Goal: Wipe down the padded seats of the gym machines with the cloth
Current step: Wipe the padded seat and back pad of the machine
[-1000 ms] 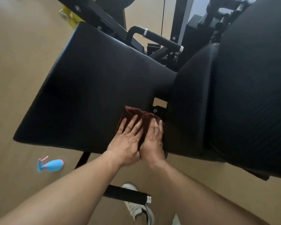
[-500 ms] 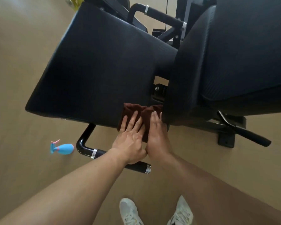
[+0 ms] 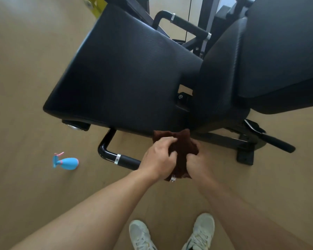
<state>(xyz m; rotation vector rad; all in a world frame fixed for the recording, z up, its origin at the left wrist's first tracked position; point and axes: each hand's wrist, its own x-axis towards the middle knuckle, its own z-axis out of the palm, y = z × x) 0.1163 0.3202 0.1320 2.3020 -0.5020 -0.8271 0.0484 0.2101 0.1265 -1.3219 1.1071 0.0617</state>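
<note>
1. Head view, hands. I see both hands bunched on the brown cloth (image 3: 182,152), held just off the near edge of the padded seat (image 3: 119,73). The left hand (image 3: 158,159) grips the cloth's left side with fingers curled over the top; the right hand (image 3: 197,164) is fisted on its right side. The two hands sit close together, with the cloth between them.
2. Head view, cloth. It is crumpled, its far corners standing up against the seat's near rim; I cannot tell whether they touch the pad. Its lower end hangs in front of the black handle bar (image 3: 123,160) that juts from under the seat.
3. Head view, machine. The seat is black and textured, widening toward the left. To its right stands the back pad (image 3: 278,51), also black, tilted up. A lever (image 3: 271,139) sticks out to the right near the base frame.
4. Head view, floor. A blue spray bottle (image 3: 66,162) with a pink trigger lies on its side on the tan floor (image 3: 25,87), left of the handle bar and well apart from the hands.
5. Head view, near edge. Two pale shoes (image 3: 172,233) point toward the machine.
</note>
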